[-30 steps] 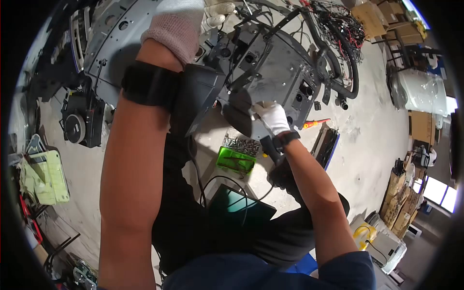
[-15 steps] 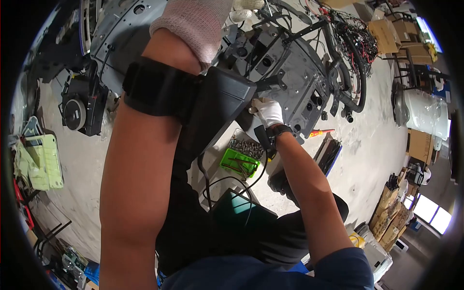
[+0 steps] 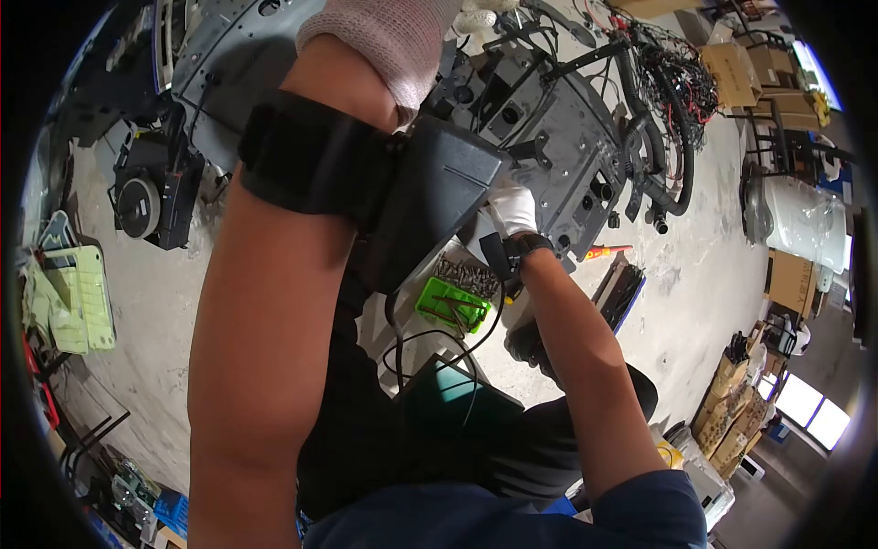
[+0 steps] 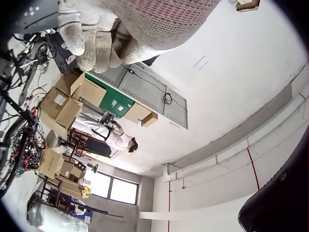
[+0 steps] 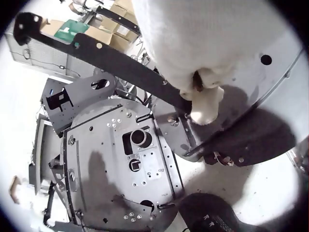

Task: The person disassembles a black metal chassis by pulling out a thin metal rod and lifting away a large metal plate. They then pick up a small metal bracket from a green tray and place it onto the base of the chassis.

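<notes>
My left hand point(image 3: 384, 41), in a pale knitted glove, is raised over the dark metal panels at the top of the head view. Its fingers point(image 4: 96, 41) curl inward in the left wrist view, with no object visible in them. My right hand point(image 3: 514, 209), in a white glove, is at the near edge of a dark panel point(image 3: 572, 137). In the right wrist view a fingertip point(image 5: 205, 110) is over a round plate point(image 5: 231, 140), beside a long black bracket point(image 5: 104, 58); whether it grips something small cannot be seen.
A green tray point(image 3: 453, 306) of metal parts sits near my legs, with an orange screwdriver point(image 3: 605, 251) to its right. Tangled wires point(image 3: 672, 91) and hoses flank the panel. A black round-faced unit point(image 3: 151, 203) lies left. Another person point(image 4: 120, 139) shows in the left wrist view.
My left forearm and its black wrist device have moved right, so the device now covers part of my right hand. The right hand has shifted only slightly.
</notes>
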The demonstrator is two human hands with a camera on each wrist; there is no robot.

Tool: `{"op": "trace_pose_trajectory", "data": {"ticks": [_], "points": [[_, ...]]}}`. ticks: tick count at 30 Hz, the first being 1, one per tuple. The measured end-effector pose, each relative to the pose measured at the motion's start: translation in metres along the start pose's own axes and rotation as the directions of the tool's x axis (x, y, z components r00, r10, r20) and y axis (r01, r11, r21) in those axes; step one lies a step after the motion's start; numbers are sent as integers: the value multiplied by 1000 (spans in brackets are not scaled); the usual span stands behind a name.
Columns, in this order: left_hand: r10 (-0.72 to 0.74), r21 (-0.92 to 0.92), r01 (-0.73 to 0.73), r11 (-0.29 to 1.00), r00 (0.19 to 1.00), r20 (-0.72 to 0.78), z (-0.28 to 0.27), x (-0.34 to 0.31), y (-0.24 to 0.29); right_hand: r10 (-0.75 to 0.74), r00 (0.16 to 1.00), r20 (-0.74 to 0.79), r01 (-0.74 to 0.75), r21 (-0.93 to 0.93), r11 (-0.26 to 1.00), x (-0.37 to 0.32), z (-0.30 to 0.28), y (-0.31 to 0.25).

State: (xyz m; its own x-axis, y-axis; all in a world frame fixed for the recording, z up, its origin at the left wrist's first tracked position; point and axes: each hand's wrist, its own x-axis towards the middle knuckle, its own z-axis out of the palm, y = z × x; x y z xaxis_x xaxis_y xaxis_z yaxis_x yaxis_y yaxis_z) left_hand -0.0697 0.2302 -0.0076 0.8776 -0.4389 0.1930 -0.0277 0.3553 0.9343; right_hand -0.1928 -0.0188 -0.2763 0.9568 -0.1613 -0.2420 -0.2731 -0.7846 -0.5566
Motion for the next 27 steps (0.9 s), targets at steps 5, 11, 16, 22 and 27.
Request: {"op": "trace_pose_trajectory", "data": {"ticks": [5, 11, 16, 22, 27], "points": [[34, -225, -30, 974, 999, 13, -4, -1, -11, 104, 994, 42, -109, 149, 983, -7, -5, -20], [54, 307, -74, 949, 996, 73, -2, 0, -1, 146, 987, 66, -151, 80, 985, 0, 0, -17], [8, 204, -14, 979, 1000, 28, -4, 4, -4, 212, 977, 21, -213, 127, 969, -12, -4, -29], [31, 164, -28, 986, 999, -14, 3, 6, -4, 132, 989, -73, -106, 280, 954, -15, 2, -13], [-47, -61, 45, 997, 998, -42, -5, 5, -7, 71, 996, -53, -63, 139, 988, -6, 8, 0]]}}
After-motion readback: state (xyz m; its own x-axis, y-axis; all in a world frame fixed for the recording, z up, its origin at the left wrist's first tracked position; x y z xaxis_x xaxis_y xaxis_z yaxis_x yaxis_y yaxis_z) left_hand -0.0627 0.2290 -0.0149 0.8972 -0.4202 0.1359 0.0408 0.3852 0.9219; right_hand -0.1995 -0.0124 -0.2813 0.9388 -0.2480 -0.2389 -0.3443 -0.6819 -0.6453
